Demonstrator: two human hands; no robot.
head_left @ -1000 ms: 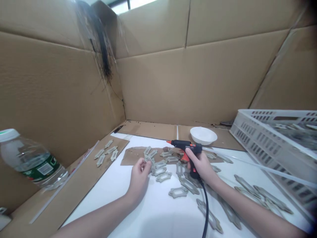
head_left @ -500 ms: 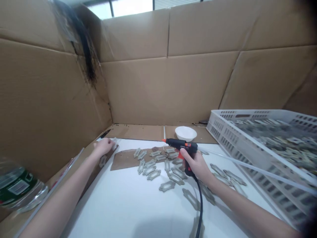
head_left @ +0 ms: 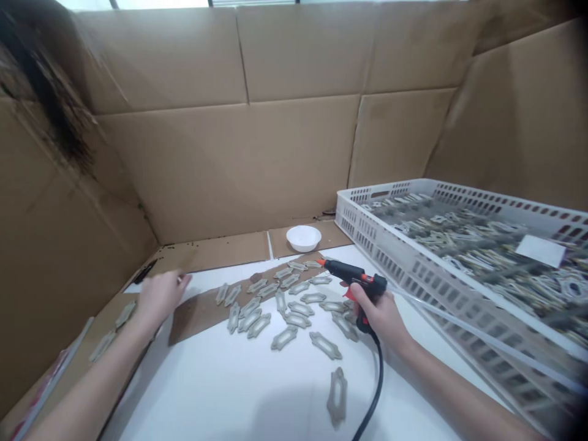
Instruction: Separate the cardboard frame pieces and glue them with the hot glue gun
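Note:
My right hand (head_left: 379,312) is wrapped round the grip of a black and orange glue gun (head_left: 346,272), its orange tip pointing left over the metal-coloured frame pieces. A clear glue stick trails from its back and a black cable hangs below. My left hand (head_left: 162,295) is closed near the left end of a brown cardboard strip (head_left: 195,315); what its fingers hold, if anything, is too small to make out. Many small oblong frame pieces (head_left: 283,337) lie on the strip and the white table. Two more pieces (head_left: 125,314) rest on cardboard left of my left hand.
A white bowl (head_left: 304,237) stands at the back on cardboard. To the right is a large white plastic crate (head_left: 381,236) with rows of similar pieces and a white card (head_left: 541,250). Tall cardboard walls (head_left: 229,165) enclose the back and left.
The view has turned to the right. My left hand has come off the left cardboard, where a piece it was touching now lies. My right hand still holds the glue gun.

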